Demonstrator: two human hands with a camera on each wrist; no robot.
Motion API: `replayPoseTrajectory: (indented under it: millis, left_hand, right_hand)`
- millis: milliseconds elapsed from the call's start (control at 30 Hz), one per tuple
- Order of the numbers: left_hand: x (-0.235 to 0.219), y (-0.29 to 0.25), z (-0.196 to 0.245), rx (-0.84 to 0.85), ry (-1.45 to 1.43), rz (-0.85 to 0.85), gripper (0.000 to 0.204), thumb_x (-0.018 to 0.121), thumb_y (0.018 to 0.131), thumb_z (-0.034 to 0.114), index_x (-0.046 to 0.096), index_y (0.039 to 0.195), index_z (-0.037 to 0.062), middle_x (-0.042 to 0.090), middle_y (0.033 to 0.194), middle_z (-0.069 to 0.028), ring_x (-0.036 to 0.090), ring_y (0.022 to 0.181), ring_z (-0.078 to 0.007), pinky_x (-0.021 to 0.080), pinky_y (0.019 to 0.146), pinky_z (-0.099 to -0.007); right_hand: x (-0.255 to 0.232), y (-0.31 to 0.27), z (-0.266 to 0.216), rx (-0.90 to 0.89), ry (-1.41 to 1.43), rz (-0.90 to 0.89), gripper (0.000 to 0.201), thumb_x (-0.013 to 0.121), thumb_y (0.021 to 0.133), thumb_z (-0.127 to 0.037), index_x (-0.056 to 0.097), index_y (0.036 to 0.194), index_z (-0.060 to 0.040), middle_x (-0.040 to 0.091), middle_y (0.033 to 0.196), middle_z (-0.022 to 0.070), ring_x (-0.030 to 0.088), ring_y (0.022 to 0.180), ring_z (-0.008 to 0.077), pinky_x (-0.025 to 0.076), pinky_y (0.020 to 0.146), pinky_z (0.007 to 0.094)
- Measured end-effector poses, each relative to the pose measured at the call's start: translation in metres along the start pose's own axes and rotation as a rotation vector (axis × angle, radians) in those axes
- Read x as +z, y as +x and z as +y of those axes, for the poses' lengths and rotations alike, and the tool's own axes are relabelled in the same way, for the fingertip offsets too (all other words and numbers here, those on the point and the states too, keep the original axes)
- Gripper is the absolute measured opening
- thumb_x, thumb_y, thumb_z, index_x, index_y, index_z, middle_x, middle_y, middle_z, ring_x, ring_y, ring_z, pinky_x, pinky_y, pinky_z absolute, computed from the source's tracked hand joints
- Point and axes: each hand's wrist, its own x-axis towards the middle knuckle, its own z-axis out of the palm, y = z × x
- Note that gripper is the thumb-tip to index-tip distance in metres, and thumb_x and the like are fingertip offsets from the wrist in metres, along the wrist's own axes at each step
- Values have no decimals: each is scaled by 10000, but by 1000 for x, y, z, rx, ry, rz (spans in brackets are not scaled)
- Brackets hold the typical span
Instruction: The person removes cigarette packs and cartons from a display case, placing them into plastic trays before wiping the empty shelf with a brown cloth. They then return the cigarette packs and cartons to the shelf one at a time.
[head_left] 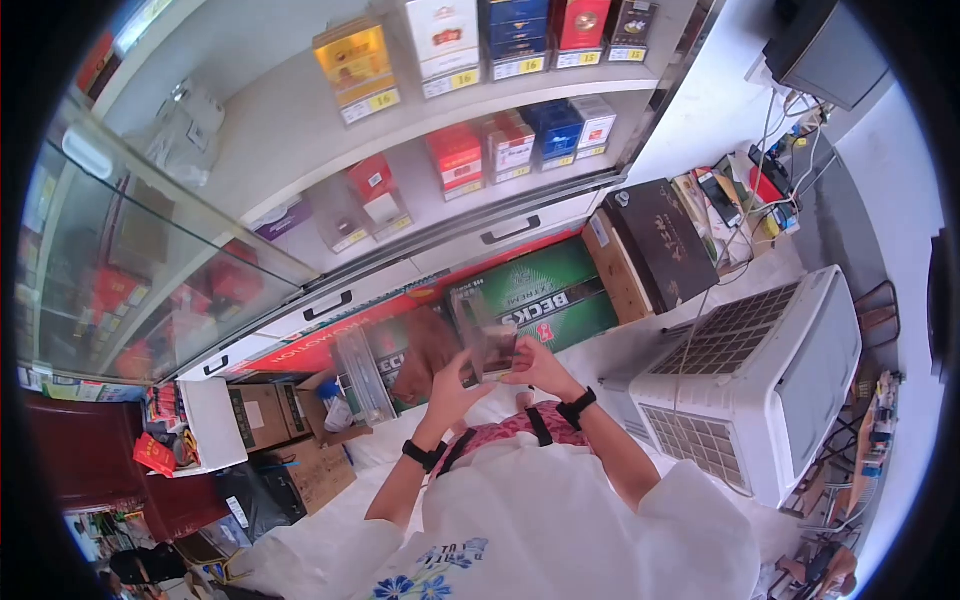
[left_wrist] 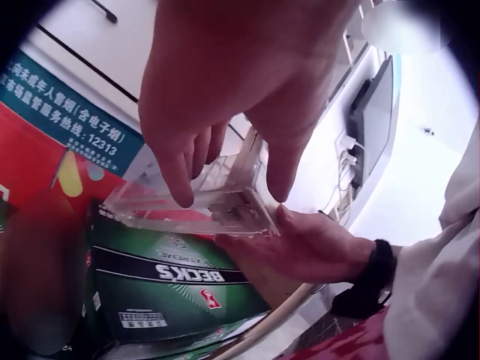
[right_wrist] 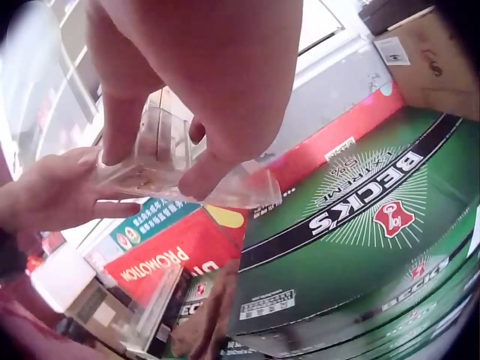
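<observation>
A clear plastic display tray (head_left: 490, 348), long and narrow, is held between both hands in front of the body. My left hand (head_left: 456, 392) grips its near end from the left, thumb and fingers on opposite sides, as the left wrist view shows. From the other side my right hand (head_left: 541, 368) holds the same end, its thumb and fingers around the tray (right_wrist: 161, 154). At that end, inside the clear walls, a small block-like part (left_wrist: 232, 202) shows. The tray's far end points toward the cabinet and overlaps the green beer cartons (head_left: 545, 295).
More clear plastic trays (head_left: 362, 372) lie left of the hands, beside a blurred brown shape (head_left: 425, 352). Shelves with cigarette packs (head_left: 455, 160) rise ahead above white drawers (head_left: 400, 280). A white air cooler (head_left: 735, 400) stands right; cardboard boxes (head_left: 270, 415) sit left.
</observation>
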Motion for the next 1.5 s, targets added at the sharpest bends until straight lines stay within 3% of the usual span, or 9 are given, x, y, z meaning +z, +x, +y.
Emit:
replayPoseTrajectory:
  millis: [267,367,700,1000,1100,1133,1267,1400,1500]
  left_hand:
    - [45,0,-50,-211,-94,194,631,857,745,53,519,1273,-21,661,1246,-192,665,1172,-258,577,967,-379]
    - [66,1,-87,-126,-38,237,622,844,747,33,501,1263,-26,672,1225,-192,690,1129,-272,589,941,-375]
    - [96,-7,-116,-149,88,247,1024,847,703,42,288,1560,53,669,1255,-231,690,1118,-358,572,907,-406]
    - [88,3,-103,-154,155,123,1325,908,617,24,46,1622,66,573,1400,-215,590,1273,-356,487,1050,-405]
    - [85,1,-130,-81,309,169,1309,889,648,45,21,1626,84,585,1389,-224,602,1256,-381,490,1038,-410]
    - [84,1,-132,34,283,221,1172,835,725,80,82,1623,106,616,1281,-305,619,1158,-471,524,954,-486]
    - [72,-6,-128,-124,283,111,1162,788,788,115,-6,1634,180,684,1112,-306,679,1008,-480,541,857,-513]
    - [63,-6,-122,-166,333,41,1150,785,783,102,8,1630,147,670,1133,-293,666,1014,-476,539,882,-508]
    - [59,-5,-120,-123,365,11,1113,786,767,100,74,1623,95,632,1191,-286,619,1099,-465,512,960,-482]
  right_hand:
    - [-23,33,42,-56,-237,-79,643,848,734,55,468,1245,-32,600,1354,130,629,1216,270,551,1010,403]
    - [-30,34,67,-77,-341,-91,681,860,713,49,463,1262,-22,583,1406,154,637,1223,290,555,1003,404]
    - [-34,44,86,-181,-900,-109,1005,768,715,-71,269,1587,-118,643,1271,228,624,1121,450,528,940,478]
    - [-22,52,117,-303,-867,-116,1205,840,663,-53,100,1615,-75,434,1472,307,482,1318,462,444,1090,453]
    - [-18,47,96,-236,-775,-142,1235,853,645,-28,81,1609,-35,415,1480,319,450,1350,467,411,1127,441]
    - [-17,50,98,-221,-757,-131,1247,856,635,-11,73,1605,-20,410,1483,320,448,1352,469,404,1135,443]
    - [-22,49,124,-227,-875,-214,1270,877,632,-24,51,1597,20,414,1473,325,422,1372,465,383,1156,440]
    - [-23,52,113,-68,-866,-238,1220,865,599,15,152,1589,12,422,1503,269,445,1374,427,393,1158,425]
    - [-28,49,110,-167,-956,-202,1140,848,618,6,229,1575,9,515,1438,243,528,1311,388,436,1114,403]
